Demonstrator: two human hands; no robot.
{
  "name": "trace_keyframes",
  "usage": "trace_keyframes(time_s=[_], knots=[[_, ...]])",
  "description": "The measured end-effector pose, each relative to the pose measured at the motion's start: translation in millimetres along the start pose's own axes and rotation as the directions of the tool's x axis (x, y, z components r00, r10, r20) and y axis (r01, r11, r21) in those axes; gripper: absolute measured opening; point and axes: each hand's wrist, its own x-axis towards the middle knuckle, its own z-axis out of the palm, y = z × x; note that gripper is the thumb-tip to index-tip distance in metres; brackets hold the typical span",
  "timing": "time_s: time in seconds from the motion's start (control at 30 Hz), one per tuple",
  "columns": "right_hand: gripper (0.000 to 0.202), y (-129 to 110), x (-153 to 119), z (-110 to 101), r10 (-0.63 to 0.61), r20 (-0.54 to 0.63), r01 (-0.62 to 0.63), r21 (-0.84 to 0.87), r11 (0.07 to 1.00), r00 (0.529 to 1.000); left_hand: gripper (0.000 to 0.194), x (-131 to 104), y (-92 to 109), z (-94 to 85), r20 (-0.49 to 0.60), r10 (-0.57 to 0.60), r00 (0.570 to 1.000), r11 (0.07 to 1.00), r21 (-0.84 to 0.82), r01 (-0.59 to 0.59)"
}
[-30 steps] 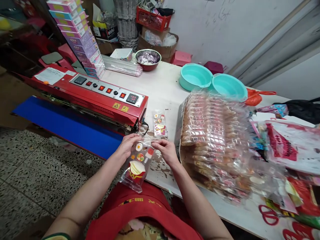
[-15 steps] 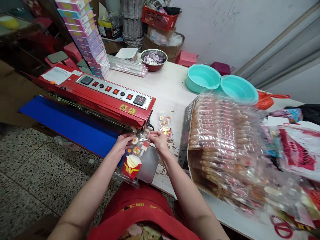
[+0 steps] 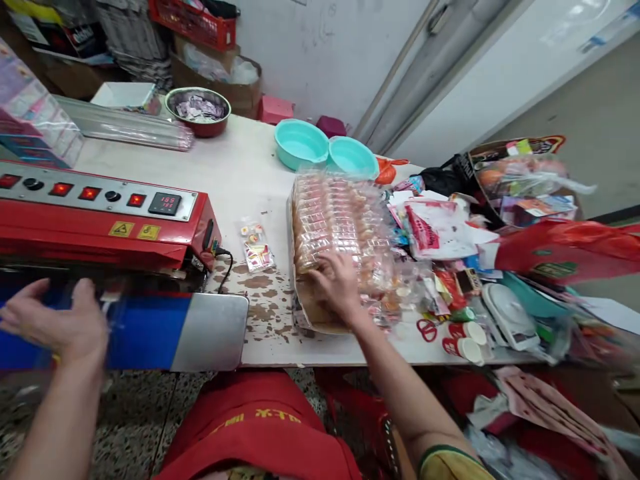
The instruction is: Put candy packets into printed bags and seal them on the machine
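Observation:
My left hand [image 3: 63,323] is over the blue conveyor belt [image 3: 150,330] of the red sealing machine [image 3: 95,223], fingers spread and a little blurred. A clear plastic bag, smeared by motion, lies on the belt beside and partly behind that hand. My right hand [image 3: 337,283] reaches into the near end of a cardboard box [image 3: 320,317], at the front of a row of clear plastic packets [image 3: 345,213]. Its fingers are bent and apart, close to the nearest packets; whether they touch one I cannot tell. One small clear packet [image 3: 257,247] with colourful pieces lies on the table between machine and box.
Two turquoise basins [image 3: 301,145] stand behind the box, and a metal bowl of small sachets [image 3: 197,110] sits further left. Red scissors [image 3: 427,330], paper cups [image 3: 463,350] and a white scale [image 3: 510,317] crowd the right side. A power cord [image 3: 227,267] hangs from the machine's end.
Both hands have let go of the clear bag of food-shaped pieces they held at the machine. My right hand has moved right to the box, my left hand left along the belt. The view has swung right.

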Motion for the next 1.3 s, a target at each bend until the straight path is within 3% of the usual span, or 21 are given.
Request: trace_keyframes(time_s=[0.07, 0.13, 0.2, 0.27, 0.37, 0.43, 0.53, 0.63, 0.7, 0.77, 0.83, 0.9, 0.97, 1.1, 1.17, 1.3], knots=[[0.022, 35, 16, -23, -0.024, 0.053, 0.036, -0.242, 0.970, 0.998, 0.039, -34, 31, 5.2, -0.083, 0.222, 0.972, 0.961, -0.148, -0.232], [0.011, 60, 37, -27, -0.019, 0.172, 0.083, -0.373, 0.924, 0.985, 0.028, -75, 71, 14.4, 0.038, 0.429, 0.903, 0.855, -0.339, -0.392], [0.005, 72, 55, -25, -0.044, 0.307, 0.166, -0.383, 0.909, 0.951, 0.017, -109, 110, 24.2, 0.176, 0.521, 0.835, 0.783, -0.487, -0.387], [0.007, 70, 68, -29, -0.145, 0.390, 0.264, -0.270, 0.926, 0.909, 0.014, -130, 140, 30.9, 0.302, 0.525, 0.796, 0.763, -0.582, -0.282], [0.010, 46, 83, -55, -0.331, 0.358, 0.344, 0.030, 0.938, 0.873, 0.029, -138, 170, 34.8, 0.495, 0.487, 0.720, 0.736, -0.676, -0.033], [0.015, 18, 92, -81, -0.359, 0.299, 0.313, 0.190, 0.930, 0.884, 0.056, -133, 188, 36.5, 0.595, 0.485, 0.640, 0.685, -0.714, 0.145], [0.020, -26, 103, -112, -0.311, 0.200, 0.239, 0.317, 0.918, 0.929, 0.090, -122, 217, 40.8, 0.660, 0.523, 0.539, 0.549, -0.745, 0.379], [0.021, -53, 109, -120, -0.257, 0.090, 0.198, 0.412, 0.889, 0.962, 0.074, -113, 236, 42.9, 0.699, 0.582, 0.415, 0.403, -0.691, 0.599], [0.023, -56, 109, -109, -0.192, 0.058, 0.141, 0.483, 0.864, 0.980, 0.053, -110, 232, 39.2, 0.730, 0.588, 0.348, 0.395, -0.634, 0.664], [0.023, -51, 103, -86, -0.083, 0.090, 0.018, 0.564, 0.826, 0.992, 0.042, -110, 213, 30.8, 0.782, 0.531, 0.328, 0.454, -0.589, 0.669], [0.023, -45, 91, -55, 0.035, 0.186, -0.146, 0.629, 0.764, 0.982, 0.041, -111, 188, 19.6, 0.844, 0.444, 0.302, 0.506, -0.514, 0.693], [0.023, -45, 74, -21, 0.119, 0.308, -0.301, 0.655, 0.693, 0.944, 0.049, -110, 163, 9.1, 0.889, 0.375, 0.263, 0.479, -0.429, 0.766], [0.022, -51, 56, 11, 0.155, 0.411, -0.409, 0.656, 0.635, 0.899, 0.056, -105, 144, 2.7, 0.915, 0.289, 0.281, 0.401, -0.382, 0.832], [0.021, -70, 30, 57, 0.171, 0.544, -0.538, 0.639, 0.550, 0.821, 0.044, -89, 123, 4.3, 0.919, -0.002, 0.394, 0.344, -0.370, 0.863], [0.022, -77, 23, 73, 0.182, 0.574, -0.570, 0.624, 0.535, 0.798, 0.035, -84, 115, 8.3, 0.914, -0.109, 0.390, 0.333, -0.337, 0.881], [0.028, -83, 16, 102, 0.187, 0.607, -0.601, 0.602, 0.526, 0.772, 0.025, -80, 95, 18.7, 0.915, -0.249, 0.318, 0.255, -0.255, 0.933]])
